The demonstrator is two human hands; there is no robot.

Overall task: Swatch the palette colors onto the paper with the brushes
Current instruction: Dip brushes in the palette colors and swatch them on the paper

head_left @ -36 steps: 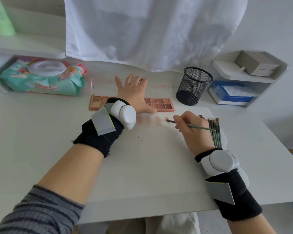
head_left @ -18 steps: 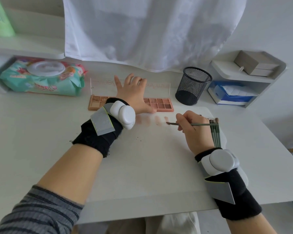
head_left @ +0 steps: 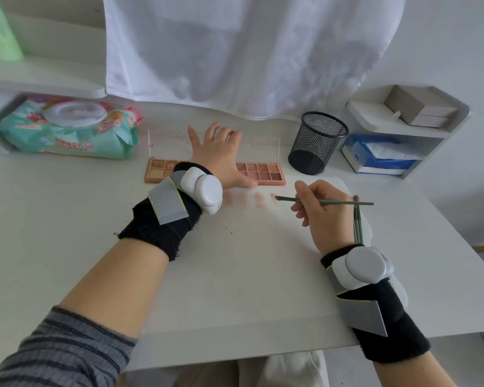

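Nearest us lies the white paper on the tabletop. Our right hand pinches a green brush, its tip at the last of the pinkish swatches near the paper's far edge; more brushes lie behind that hand. Our left hand, fingers spread, rests flat on the eyeshadow palette, just beyond the paper. Farther back stand a black mesh cup and a wet-wipes pack.

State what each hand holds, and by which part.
The right hand pinches a green brush along its handle. The left hand holds nothing; it rests flat on the palette.
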